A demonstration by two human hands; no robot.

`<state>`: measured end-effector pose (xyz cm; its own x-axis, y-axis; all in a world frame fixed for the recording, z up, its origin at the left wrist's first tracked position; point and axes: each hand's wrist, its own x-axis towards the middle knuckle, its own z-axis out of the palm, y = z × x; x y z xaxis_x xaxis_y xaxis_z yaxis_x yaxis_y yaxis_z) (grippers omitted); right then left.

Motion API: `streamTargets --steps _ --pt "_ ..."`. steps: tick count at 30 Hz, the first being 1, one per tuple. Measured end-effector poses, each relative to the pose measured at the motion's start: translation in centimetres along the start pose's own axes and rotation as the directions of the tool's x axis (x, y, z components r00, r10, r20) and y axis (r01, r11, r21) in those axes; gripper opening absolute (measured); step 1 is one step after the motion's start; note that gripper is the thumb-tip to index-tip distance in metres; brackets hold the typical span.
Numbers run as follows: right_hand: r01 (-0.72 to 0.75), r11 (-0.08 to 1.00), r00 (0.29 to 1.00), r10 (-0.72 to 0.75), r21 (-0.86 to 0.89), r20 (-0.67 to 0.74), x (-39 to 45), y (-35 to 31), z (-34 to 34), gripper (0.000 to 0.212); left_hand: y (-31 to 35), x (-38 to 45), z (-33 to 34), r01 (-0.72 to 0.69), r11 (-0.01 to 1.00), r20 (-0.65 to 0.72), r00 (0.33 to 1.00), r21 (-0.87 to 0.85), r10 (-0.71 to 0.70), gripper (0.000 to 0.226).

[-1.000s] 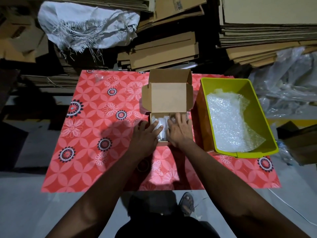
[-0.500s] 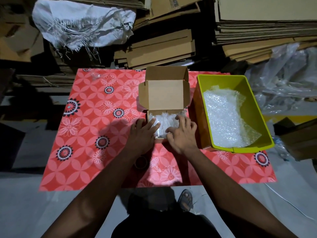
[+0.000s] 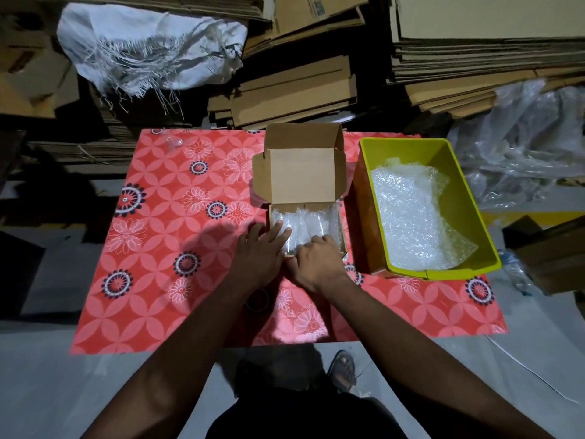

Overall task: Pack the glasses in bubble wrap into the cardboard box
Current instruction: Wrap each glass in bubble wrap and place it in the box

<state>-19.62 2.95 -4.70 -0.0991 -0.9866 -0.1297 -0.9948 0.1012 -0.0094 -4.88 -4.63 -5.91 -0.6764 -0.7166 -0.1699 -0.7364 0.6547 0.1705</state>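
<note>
A small cardboard box [image 3: 302, 175] stands on the red flowered mat [image 3: 177, 236] with its lid upright at the back. Bubble-wrapped glasses [image 3: 311, 223] fill its bottom. My left hand [image 3: 259, 251] lies at the box's near left corner, fingers stretched flat, the tips resting on the wrap. My right hand [image 3: 319, 261] is at the near wall of the box. Its fingers curl down over the edge and the tips are hidden, so I cannot tell whether they grip anything.
A yellow-green bin [image 3: 456, 185] holding loose bubble wrap [image 3: 411, 226] stands right of the box, close to it. A tape roll [image 3: 258, 301] lies under my left wrist. Stacked flat cardboard [image 3: 294, 93], a white sack [image 3: 152, 45] and plastic sheeting [image 3: 522, 147] lie behind the mat.
Both hands have slid back from the middle of the box to its near edge, which uncovers the wrapped glasses. My right fingers went from flat to curled.
</note>
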Motion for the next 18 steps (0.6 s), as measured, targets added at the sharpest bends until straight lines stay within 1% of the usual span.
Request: streamTargets --steps 2,4,5,8,10,12,14,15,16,17,18 --pt "-0.029 1.000 0.999 0.029 -0.002 -0.013 0.4 0.0 -0.3 0.052 0.1 -0.1 -0.2 -0.003 1.000 0.008 1.000 -0.015 0.003 0.055" --pt "-0.094 0.995 0.994 0.095 0.018 -0.061 0.7 0.4 -0.8 0.046 0.2 -0.1 -0.4 -0.008 1.000 0.010 1.000 -0.020 0.008 0.056" --pt "-0.119 0.992 0.991 0.121 0.029 -0.063 0.8 0.7 -0.8 0.044 0.3 -0.1 -0.4 -0.008 1.000 0.015 1.000 -0.019 0.009 0.057" --pt "-0.113 0.993 0.991 0.109 0.045 0.077 0.8 1.3 -0.4 0.036 0.2 -0.2 -0.3 -0.010 1.000 0.021 1.000 -0.009 0.010 0.058" --pt "-0.096 0.993 0.991 0.088 0.070 0.103 0.5 1.6 -0.5 0.034 0.3 -0.3 -0.6 -0.009 1.000 0.006 1.000 -0.013 0.009 0.059" --pt "-0.083 0.983 0.996 0.080 0.165 0.028 0.3 2.0 -1.5 0.034 0.7 -0.4 -1.1 -0.001 1.000 -0.002 1.000 -0.026 0.001 0.058" --pt "-0.035 0.963 0.987 0.075 0.268 -0.140 -0.1 2.9 -3.4 0.037 1.1 -0.3 -1.6 0.002 0.998 -0.034 0.999 -0.065 -0.004 0.052" --pt "-0.016 0.955 0.965 0.092 0.295 -0.245 -0.2 3.8 -4.4 0.035 1.4 -0.3 -1.9 -0.002 0.995 -0.079 0.997 -0.103 -0.006 0.050" --pt "-0.009 0.947 0.929 0.127 0.321 -0.349 -0.5 4.8 -5.4 0.032 1.7 -0.2 -2.1 -0.007 0.989 -0.134 0.991 -0.150 -0.013 0.048" --pt "-0.019 0.931 0.887 0.184 0.365 -0.424 -0.7 6.2 -6.2 0.028 2.0 -0.1 -1.9 -0.013 0.982 -0.180 0.983 -0.190 -0.022 0.046" --pt "-0.048 0.904 0.849 0.261 0.424 -0.461 -1.0 7.9 -6.8 0.026 2.3 0.3 -1.7 -0.026 0.976 -0.220 0.975 -0.216 -0.023 0.046"
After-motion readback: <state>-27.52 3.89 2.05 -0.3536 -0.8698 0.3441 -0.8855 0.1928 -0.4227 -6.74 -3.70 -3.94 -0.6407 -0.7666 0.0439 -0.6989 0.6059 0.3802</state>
